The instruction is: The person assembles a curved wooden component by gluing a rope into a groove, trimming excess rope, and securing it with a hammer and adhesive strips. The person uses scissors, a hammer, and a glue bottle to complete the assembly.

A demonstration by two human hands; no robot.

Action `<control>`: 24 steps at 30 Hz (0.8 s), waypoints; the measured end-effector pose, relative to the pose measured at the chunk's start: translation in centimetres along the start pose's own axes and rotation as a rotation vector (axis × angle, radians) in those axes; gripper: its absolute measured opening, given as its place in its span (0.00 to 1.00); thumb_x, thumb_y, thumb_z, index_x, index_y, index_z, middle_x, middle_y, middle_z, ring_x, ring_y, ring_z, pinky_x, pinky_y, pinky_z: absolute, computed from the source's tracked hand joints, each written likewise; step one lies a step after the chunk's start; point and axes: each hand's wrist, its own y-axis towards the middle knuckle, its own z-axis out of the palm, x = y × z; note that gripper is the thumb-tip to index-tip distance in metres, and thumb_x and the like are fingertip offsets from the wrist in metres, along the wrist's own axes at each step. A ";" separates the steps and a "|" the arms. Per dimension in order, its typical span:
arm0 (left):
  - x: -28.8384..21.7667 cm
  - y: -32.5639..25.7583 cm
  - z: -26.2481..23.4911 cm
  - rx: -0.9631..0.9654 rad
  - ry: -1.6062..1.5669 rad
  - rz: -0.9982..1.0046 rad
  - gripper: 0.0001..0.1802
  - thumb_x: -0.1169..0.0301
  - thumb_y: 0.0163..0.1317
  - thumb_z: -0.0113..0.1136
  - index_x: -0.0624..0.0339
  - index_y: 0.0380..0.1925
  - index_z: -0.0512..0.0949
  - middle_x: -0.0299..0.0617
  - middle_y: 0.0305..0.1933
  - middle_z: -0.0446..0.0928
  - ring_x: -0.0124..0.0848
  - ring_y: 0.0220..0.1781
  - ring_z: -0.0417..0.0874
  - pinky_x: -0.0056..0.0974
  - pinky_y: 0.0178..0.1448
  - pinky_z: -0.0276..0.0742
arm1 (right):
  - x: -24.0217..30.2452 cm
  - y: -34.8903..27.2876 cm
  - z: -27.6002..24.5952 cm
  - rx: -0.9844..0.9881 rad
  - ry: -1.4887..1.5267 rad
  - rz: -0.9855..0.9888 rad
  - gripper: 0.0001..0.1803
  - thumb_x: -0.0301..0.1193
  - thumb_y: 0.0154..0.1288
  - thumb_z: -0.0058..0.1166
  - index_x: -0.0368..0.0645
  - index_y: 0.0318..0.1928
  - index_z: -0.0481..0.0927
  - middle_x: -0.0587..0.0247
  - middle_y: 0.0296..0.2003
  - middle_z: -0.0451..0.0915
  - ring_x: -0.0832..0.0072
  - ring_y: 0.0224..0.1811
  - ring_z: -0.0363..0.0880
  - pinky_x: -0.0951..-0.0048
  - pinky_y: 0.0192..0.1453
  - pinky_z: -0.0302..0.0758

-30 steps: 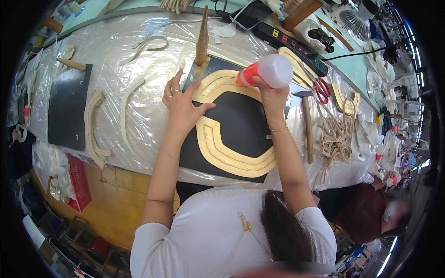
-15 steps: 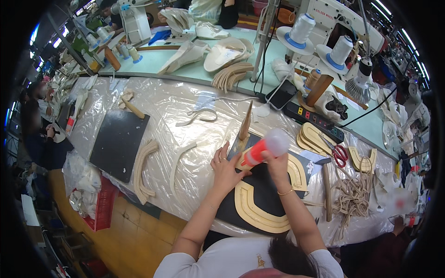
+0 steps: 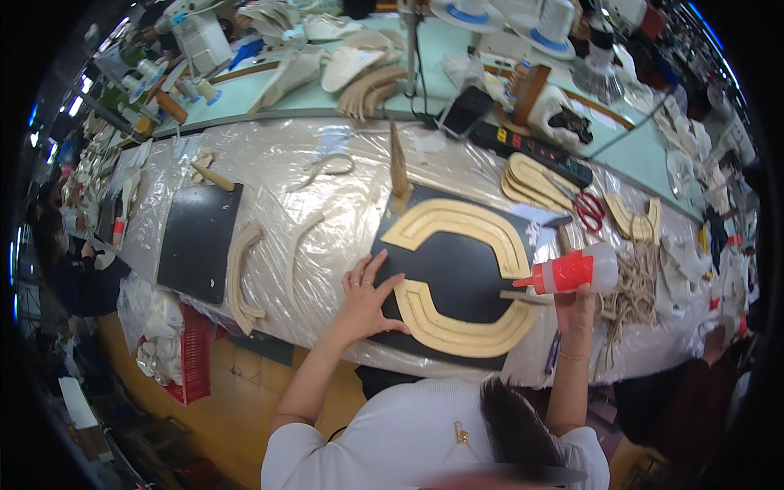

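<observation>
Head view: blk board (image 3: 464,265) is set by worktop's (image 3: 353,233) front edge.
Upper curved pc (image 3: 469,222): laid along board's back edge.
Lower curved pc (image 3: 467,336): laid along board's front edge.
L hand (image 3: 363,302): fingers spread apart, put at board's L edge, by lower pc's end.
R hand (image 3: 576,309): wrapped tight round red/white bottle (image 3: 570,272).
Bottle tip (image 3: 523,282): held nr board's R edge, pointed L.

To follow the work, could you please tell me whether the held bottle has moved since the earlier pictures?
Yes: against the black board beneath the curved pieces, the bottle in the right hand has moved rightward and lower in the picture.
</observation>
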 end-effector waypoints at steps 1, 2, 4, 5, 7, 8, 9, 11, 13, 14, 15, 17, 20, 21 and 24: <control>0.0 -0.3 0.1 -0.011 0.024 0.013 0.57 0.35 0.29 0.79 0.45 0.64 0.75 0.52 0.80 0.49 0.58 0.79 0.47 0.63 0.77 0.45 | -0.1 -0.8 -0.6 -0.014 0.013 0.010 0.52 0.55 0.51 0.74 0.42 0.69 0.66 0.62 0.63 0.75 0.68 0.63 0.76 0.62 0.67 0.77; 0.0 -0.6 0.2 -0.009 0.046 -0.005 0.57 0.36 0.29 0.79 0.45 0.65 0.74 0.53 0.80 0.49 0.58 0.79 0.49 0.63 0.77 0.46 | -0.1 -1.6 -1.4 -0.043 0.011 0.016 0.52 0.55 0.51 0.74 0.41 0.69 0.66 0.62 0.63 0.75 0.69 0.62 0.77 0.63 0.66 0.77; 0.0 -1.0 0.5 -0.066 -0.023 0.017 0.57 0.37 0.31 0.79 0.46 0.66 0.73 0.52 0.80 0.49 0.58 0.79 0.48 0.65 0.76 0.45 | -0.3 -2.4 -2.6 -0.213 -0.064 0.035 0.46 0.53 0.55 0.74 0.39 0.66 0.69 0.61 0.60 0.77 0.70 0.61 0.78 0.65 0.64 0.77; -0.2 -1.2 0.6 -0.070 -0.001 0.006 0.57 0.38 0.31 0.80 0.46 0.66 0.74 0.51 0.80 0.49 0.57 0.79 0.49 0.64 0.76 0.46 | -0.4 -2.8 -3.1 -0.165 -0.127 -0.057 0.43 0.51 0.56 0.74 0.38 0.64 0.72 0.60 0.58 0.79 0.71 0.59 0.79 0.66 0.62 0.77; -0.4 -1.2 0.9 -0.110 0.009 0.006 0.55 0.41 0.32 0.81 0.47 0.65 0.74 0.51 0.80 0.50 0.57 0.79 0.49 0.61 0.77 0.48 | -0.7 -3.0 -3.6 -0.182 -0.235 -0.184 0.38 0.47 0.56 0.75 0.37 0.60 0.75 0.60 0.53 0.81 0.72 0.54 0.81 0.68 0.59 0.78; -0.6 -1.1 0.9 -0.150 -0.004 0.016 0.54 0.43 0.32 0.81 0.47 0.65 0.75 0.51 0.79 0.51 0.56 0.79 0.50 0.59 0.77 0.48 | -0.8 -3.0 -3.6 -0.173 -0.267 -0.241 0.36 0.44 0.55 0.76 0.36 0.58 0.76 0.60 0.51 0.82 0.73 0.52 0.81 0.69 0.57 0.79; -0.7 -1.1 0.8 -0.153 0.007 -0.004 0.51 0.43 0.33 0.81 0.46 0.63 0.77 0.51 0.79 0.52 0.56 0.78 0.50 0.57 0.78 0.49 | -0.8 -3.1 -3.4 -0.169 -0.348 -0.281 0.36 0.43 0.54 0.77 0.36 0.57 0.77 0.60 0.50 0.83 0.74 0.50 0.82 0.70 0.56 0.79; -1.1 -1.1 0.8 -0.147 0.051 -0.024 0.52 0.47 0.30 0.83 0.45 0.62 0.78 0.49 0.79 0.53 0.54 0.78 0.51 0.56 0.78 0.51 | -0.8 -3.2 -2.8 -0.150 -0.472 -0.327 0.35 0.41 0.52 0.79 0.35 0.54 0.78 0.61 0.48 0.84 0.75 0.47 0.83 0.71 0.53 0.80; -1.2 -1.1 0.8 -0.168 0.059 -0.025 0.51 0.48 0.29 0.83 0.45 0.62 0.78 0.48 0.79 0.53 0.52 0.78 0.50 0.55 0.79 0.52 | -0.6 -3.3 -2.1 -0.126 -0.537 -0.298 0.34 0.41 0.50 0.80 0.35 0.52 0.79 0.62 0.45 0.85 0.75 0.46 0.84 0.72 0.51 0.81; -1.3 -1.1 0.8 -0.163 0.051 -0.025 0.51 0.46 0.31 0.82 0.45 0.62 0.78 0.49 0.79 0.53 0.53 0.78 0.50 0.55 0.79 0.51 | -0.6 -3.3 -1.8 -0.106 -0.569 -0.282 0.34 0.41 0.50 0.80 0.35 0.51 0.80 0.62 0.44 0.85 0.75 0.45 0.84 0.72 0.50 0.81; -1.2 -1.1 0.8 -0.159 0.045 -0.027 0.50 0.44 0.32 0.81 0.45 0.62 0.79 0.49 0.79 0.53 0.54 0.79 0.50 0.56 0.78 0.51 | -0.5 -3.3 -1.6 -0.094 -0.598 -0.297 0.33 0.42 0.48 0.81 0.35 0.49 0.81 0.62 0.42 0.86 0.75 0.44 0.85 0.72 0.50 0.82; -1.2 -1.1 0.8 -0.158 0.043 -0.025 0.50 0.43 0.33 0.80 0.45 0.61 0.79 0.49 0.79 0.53 0.55 0.79 0.49 0.56 0.78 0.50 | -0.5 -3.2 -1.3 -0.050 -0.664 -0.296 0.36 0.42 0.49 0.81 0.35 0.53 0.78 0.62 0.44 0.84 0.75 0.46 0.83 0.71 0.50 0.81; -1.1 -1.2 0.9 -0.165 0.049 -0.017 0.50 0.42 0.33 0.80 0.45 0.62 0.79 0.50 0.79 0.53 0.55 0.79 0.49 0.56 0.78 0.50 | -0.7 -3.0 -1.1 -0.040 -0.683 -0.310 0.34 0.41 0.47 0.82 0.36 0.50 0.80 0.61 0.43 0.86 0.74 0.45 0.85 0.71 0.50 0.82; -1.0 -1.2 0.9 -0.169 0.049 -0.017 0.50 0.42 0.33 0.80 0.45 0.62 0.79 0.50 0.79 0.53 0.56 0.79 0.49 0.56 0.78 0.50 | -0.8 -3.0 -1.1 -0.046 -0.677 -0.319 0.33 0.41 0.46 0.82 0.36 0.48 0.82 0.60 0.42 0.87 0.74 0.44 0.86 0.71 0.50 0.83; -1.0 -1.2 0.9 -0.171 0.055 -0.012 0.51 0.42 0.33 0.81 0.45 0.62 0.78 0.50 0.79 0.53 0.56 0.78 0.49 0.56 0.78 0.50 | -0.9 -3.4 -0.9 -0.033 -0.711 -0.326 0.32 0.40 0.46 0.82 0.35 0.47 0.83 0.60 0.41 0.87 0.73 0.43 0.86 0.71 0.50 0.83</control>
